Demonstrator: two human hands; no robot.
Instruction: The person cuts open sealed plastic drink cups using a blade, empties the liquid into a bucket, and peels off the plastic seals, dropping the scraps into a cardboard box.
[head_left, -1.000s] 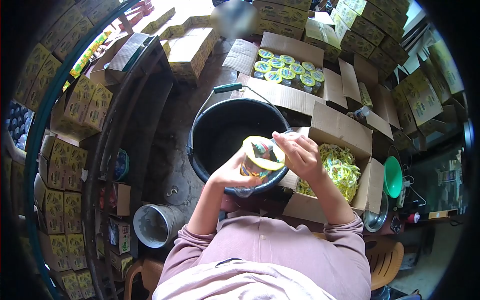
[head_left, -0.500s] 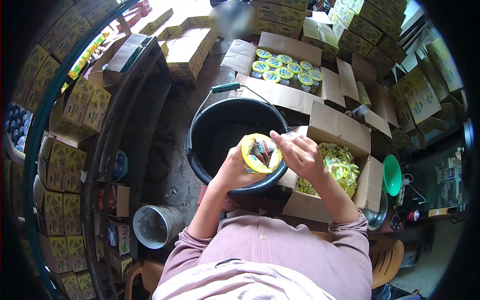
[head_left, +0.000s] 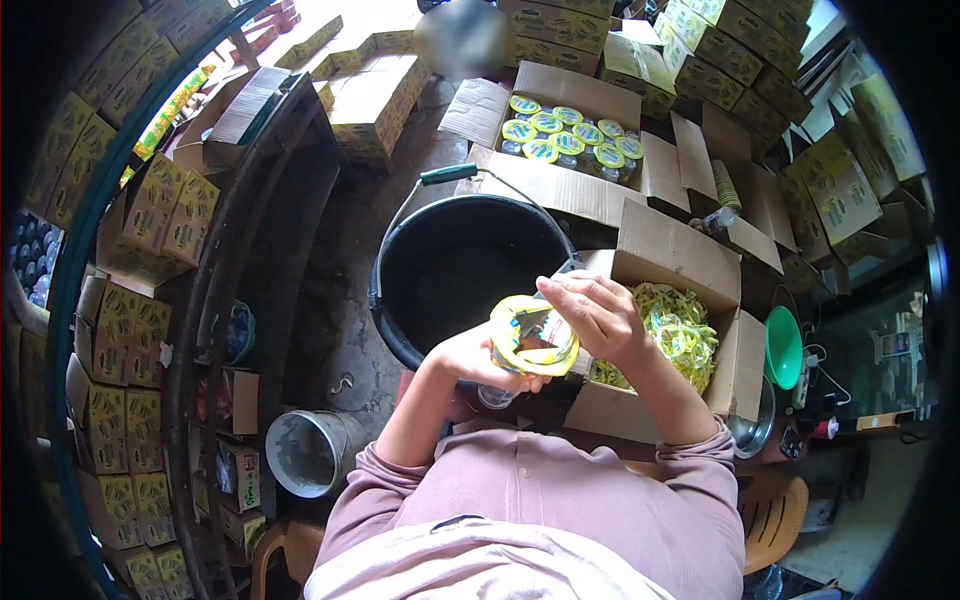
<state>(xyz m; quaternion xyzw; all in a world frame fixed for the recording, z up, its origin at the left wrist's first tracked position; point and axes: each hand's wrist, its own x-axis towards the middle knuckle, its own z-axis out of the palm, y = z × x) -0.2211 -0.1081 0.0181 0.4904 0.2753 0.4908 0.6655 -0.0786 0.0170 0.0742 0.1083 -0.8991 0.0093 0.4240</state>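
My left hand (head_left: pixel 468 357) is wrapped around a clear plastic cup (head_left: pixel 497 397) with a yellow printed film lid (head_left: pixel 520 368). The film is cut or torn open in the middle, and brown and printed pieces show inside. The cup tilts toward me over the near rim of a black bucket (head_left: pixel 388 335). Close to the right edge of the lid, my right hand (head_left: pixel 600 315) has its fingers pinched together. A thin grey edge shows beside those fingertips; I cannot tell whether it is a tool in the hand or part of the bucket.
A carton (head_left: pixel 735 375) of yellow film strips (head_left: pixel 675 335) stands at the right. Beyond the bucket, another carton (head_left: pixel 560 185) holds several sealed cups (head_left: pixel 563 143). A green bowl (head_left: pixel 783 347) is far right, a grey pail (head_left: pixel 305 455) lower left. Stacked boxes (head_left: pixel 130 335) line the left.
The cup has come slightly nearer to me and right, and its clear base now shows below my left hand. My right hand stays at the lid's edge, shifted slightly down.
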